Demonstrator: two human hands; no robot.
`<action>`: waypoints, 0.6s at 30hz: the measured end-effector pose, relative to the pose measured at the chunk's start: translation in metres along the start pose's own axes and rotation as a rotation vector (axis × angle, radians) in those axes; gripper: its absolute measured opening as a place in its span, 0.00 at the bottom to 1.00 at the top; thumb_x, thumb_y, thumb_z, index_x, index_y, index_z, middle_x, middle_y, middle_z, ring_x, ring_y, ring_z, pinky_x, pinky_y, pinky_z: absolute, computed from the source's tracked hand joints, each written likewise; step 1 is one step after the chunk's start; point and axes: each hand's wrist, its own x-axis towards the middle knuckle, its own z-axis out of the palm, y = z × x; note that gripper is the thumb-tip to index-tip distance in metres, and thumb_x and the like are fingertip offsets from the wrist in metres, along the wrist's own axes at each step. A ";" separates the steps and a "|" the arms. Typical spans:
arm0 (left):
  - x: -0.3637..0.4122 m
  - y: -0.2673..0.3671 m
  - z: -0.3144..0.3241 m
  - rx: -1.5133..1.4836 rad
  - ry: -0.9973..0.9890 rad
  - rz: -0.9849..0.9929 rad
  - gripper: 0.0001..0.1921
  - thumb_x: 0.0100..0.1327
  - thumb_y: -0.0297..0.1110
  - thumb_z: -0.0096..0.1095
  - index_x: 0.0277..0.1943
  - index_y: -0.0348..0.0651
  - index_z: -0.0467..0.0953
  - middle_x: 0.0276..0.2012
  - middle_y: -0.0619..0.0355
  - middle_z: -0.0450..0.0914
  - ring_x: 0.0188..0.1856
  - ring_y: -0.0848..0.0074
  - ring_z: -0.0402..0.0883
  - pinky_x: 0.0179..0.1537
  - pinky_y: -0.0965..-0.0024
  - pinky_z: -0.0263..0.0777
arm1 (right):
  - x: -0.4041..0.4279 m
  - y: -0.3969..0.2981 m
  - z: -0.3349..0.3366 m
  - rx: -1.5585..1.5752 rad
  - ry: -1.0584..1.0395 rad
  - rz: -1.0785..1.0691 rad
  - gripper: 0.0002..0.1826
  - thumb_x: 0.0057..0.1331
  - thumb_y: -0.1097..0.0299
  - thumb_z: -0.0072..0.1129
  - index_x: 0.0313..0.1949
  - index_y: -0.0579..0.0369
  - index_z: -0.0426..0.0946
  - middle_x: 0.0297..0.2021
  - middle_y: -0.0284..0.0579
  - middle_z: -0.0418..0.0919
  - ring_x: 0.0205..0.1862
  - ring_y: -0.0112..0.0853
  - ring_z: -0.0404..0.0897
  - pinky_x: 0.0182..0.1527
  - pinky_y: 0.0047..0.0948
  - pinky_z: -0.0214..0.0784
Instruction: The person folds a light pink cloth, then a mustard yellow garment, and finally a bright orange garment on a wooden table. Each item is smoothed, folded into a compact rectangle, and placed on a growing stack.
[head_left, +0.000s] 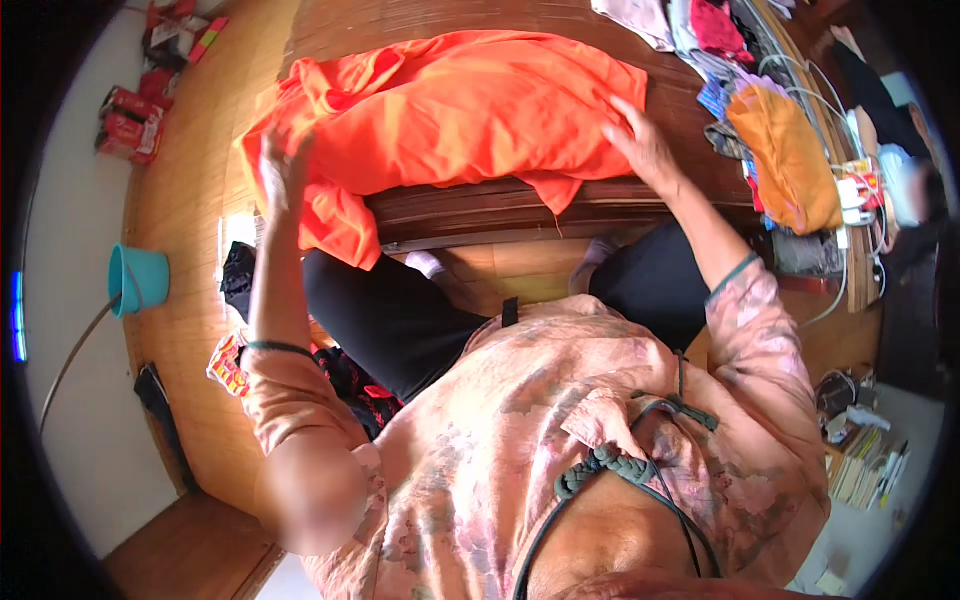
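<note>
A bright orange cloth garment (465, 112), loosely spread and wrinkled, lies across the dark brown wooden table (360, 19) in front of me. One corner hangs over the near edge, and a bunched part droops at the left towards my knee. My left hand (285, 165) is at the garment's left end, thumb and fingers apart; whether it presses on the fabric is hard to tell. At the right end, my right hand (643, 146) has its fingers spread, the tips over the cloth's edge. Neither hand visibly grips the fabric.
Folded clothes (712, 37) and a mustard-yellow cloth (784, 157) lie at the right, beside white cables and a power strip (853, 202). Another person (896, 161) is beyond them. A turquoise bucket (140, 280) and red packages (131, 124) stand along the left wall.
</note>
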 end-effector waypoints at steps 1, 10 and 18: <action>-0.016 -0.006 -0.008 0.234 -0.014 0.029 0.36 0.59 0.41 0.68 0.64 0.33 0.61 0.60 0.40 0.70 0.62 0.60 0.70 0.57 0.60 0.69 | -0.009 0.010 0.010 -0.076 0.015 0.030 0.32 0.63 0.54 0.59 0.61 0.61 0.66 0.60 0.59 0.69 0.63 0.47 0.67 0.65 0.38 0.57; -0.143 0.033 -0.013 0.561 0.225 0.031 0.40 0.57 0.40 0.69 0.67 0.35 0.56 0.63 0.35 0.62 0.66 0.46 0.60 0.66 0.52 0.54 | -0.031 0.024 0.025 -0.230 0.186 -0.147 0.20 0.65 0.61 0.57 0.53 0.59 0.74 0.58 0.52 0.71 0.62 0.45 0.67 0.65 0.41 0.56; -0.159 0.045 -0.009 0.798 0.082 -0.017 0.44 0.45 0.44 0.76 0.64 0.37 0.61 0.58 0.40 0.68 0.60 0.49 0.67 0.59 0.53 0.62 | -0.050 -0.019 0.029 -0.050 0.017 -0.147 0.44 0.58 0.44 0.64 0.65 0.58 0.60 0.63 0.53 0.64 0.67 0.44 0.60 0.68 0.42 0.49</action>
